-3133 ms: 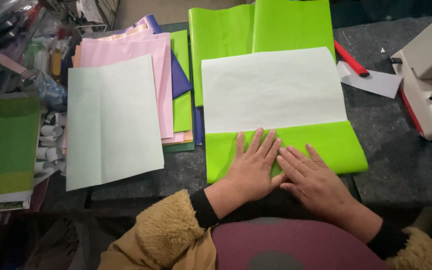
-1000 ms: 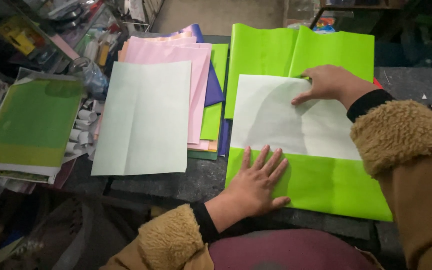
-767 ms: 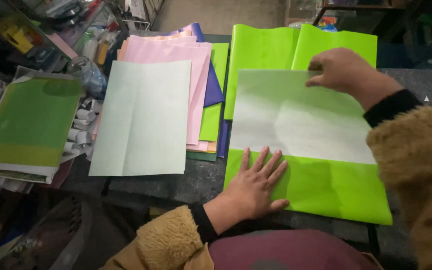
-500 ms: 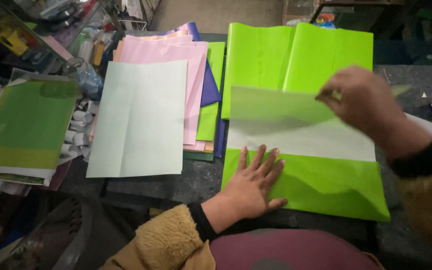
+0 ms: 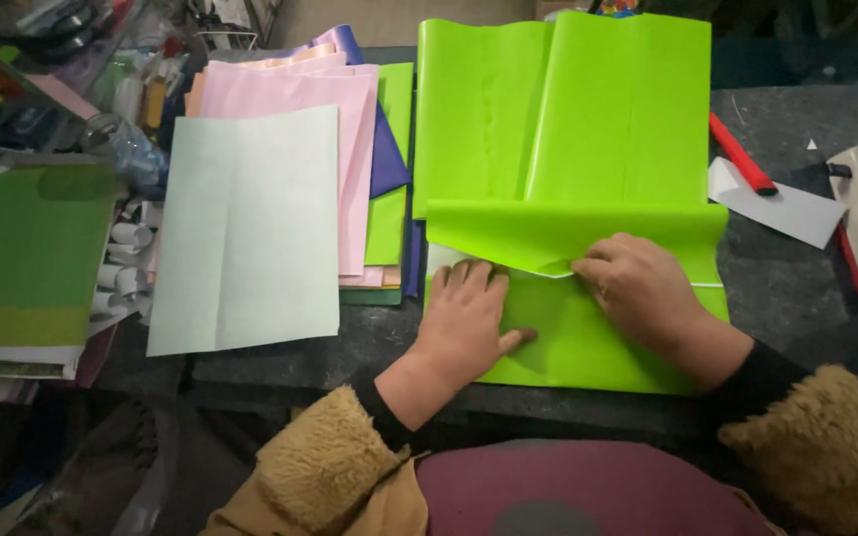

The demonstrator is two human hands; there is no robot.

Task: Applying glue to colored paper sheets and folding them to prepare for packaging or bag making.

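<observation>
At the centre of the frame lies a folded sheet of bright lime-green paper [image 5: 588, 342] on a dark grey felt-like tabletop [image 5: 796, 298], its far flap brought down toward the near one. The left hand [image 5: 464, 313] rests flat on the near flap, fingers spread and gripping nothing. The right hand [image 5: 638, 288] presses on the flap's edge, fingers curled — whether it pinches the paper cannot be told. A sliver of white paper [image 5: 494, 266] shows between the flaps. More lime-green sheets [image 5: 558, 109] lie above; a pale mint sheet [image 5: 245, 223] lies at the left, and a red marker [image 5: 742, 154] at the upper right.
</observation>
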